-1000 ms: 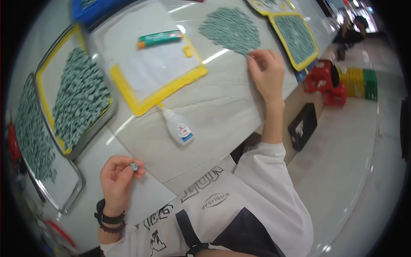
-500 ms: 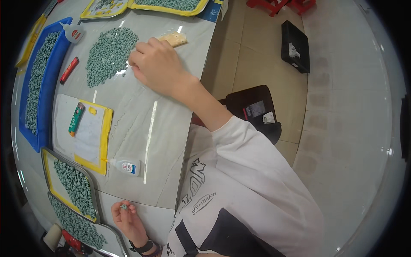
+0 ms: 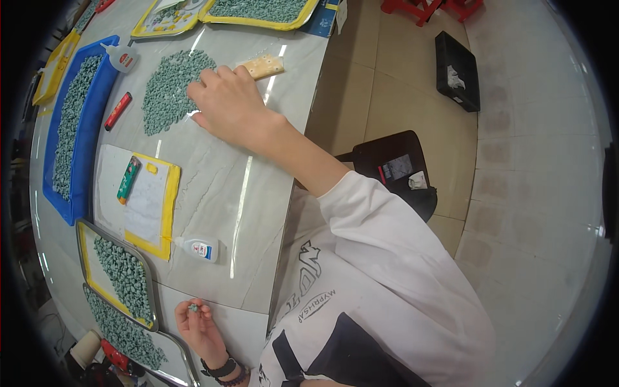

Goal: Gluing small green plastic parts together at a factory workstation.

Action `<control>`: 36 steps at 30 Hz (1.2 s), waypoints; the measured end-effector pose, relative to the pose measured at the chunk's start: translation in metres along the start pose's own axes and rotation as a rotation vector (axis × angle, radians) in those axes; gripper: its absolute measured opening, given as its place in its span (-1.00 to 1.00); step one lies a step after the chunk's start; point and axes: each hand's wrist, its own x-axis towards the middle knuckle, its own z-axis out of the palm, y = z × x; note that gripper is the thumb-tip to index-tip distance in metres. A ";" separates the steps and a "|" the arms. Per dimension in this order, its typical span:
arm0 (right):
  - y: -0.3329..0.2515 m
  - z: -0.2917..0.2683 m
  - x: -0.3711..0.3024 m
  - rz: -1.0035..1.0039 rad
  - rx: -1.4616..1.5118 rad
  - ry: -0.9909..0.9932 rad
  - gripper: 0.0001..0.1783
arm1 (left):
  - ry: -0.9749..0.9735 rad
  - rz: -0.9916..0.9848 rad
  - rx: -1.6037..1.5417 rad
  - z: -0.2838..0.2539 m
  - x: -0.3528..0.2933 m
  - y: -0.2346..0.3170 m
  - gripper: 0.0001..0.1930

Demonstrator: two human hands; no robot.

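Observation:
My left hand [image 3: 198, 327], with dark bands at its wrist, is raised by the near table edge, palm up. Its thumb and fingers pinch a small green stone piece [image 3: 194, 308]. My right hand [image 3: 229, 106] reaches over the right edge of a loose pile of green stone chips [image 3: 169, 97]. Its fingers bend down and the thumb stands apart from them; some fingertips are hidden, and nothing shows between them. Just beyond it lies a flat cream-coloured packet [image 3: 264, 66].
A blue bin [image 3: 82, 138] of green chips stands along the left. Nearby are a red tube [image 3: 118, 111], a green tube [image 3: 129, 180] on a yellow-edged sheet [image 3: 169, 213], glue bottles [image 3: 198, 249], [image 3: 121, 57] and chip-filled trays [image 3: 149, 303]. A black crate [image 3: 476, 77] sits on the floor.
The whole view has shifted slightly. My right hand has moved a little over the stone pile, and its thumb has come away from the fingers. My left hand keeps its pinch.

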 end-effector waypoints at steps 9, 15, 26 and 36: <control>0.004 0.004 0.002 -0.081 -0.041 0.033 -0.94 | 0.073 0.015 0.008 0.008 0.001 -0.002 -0.85; -0.050 -0.053 -0.019 -0.125 0.422 0.095 -0.88 | 0.164 0.052 0.000 0.011 -0.003 -0.005 -0.85; -0.152 -0.051 -0.105 -0.239 1.367 -0.507 -0.90 | 0.072 0.039 0.050 0.019 -0.006 0.005 -0.80; -0.157 -0.039 -0.114 -0.222 1.350 -0.590 -0.87 | -0.097 0.009 -0.011 -0.004 -0.008 -0.007 -0.72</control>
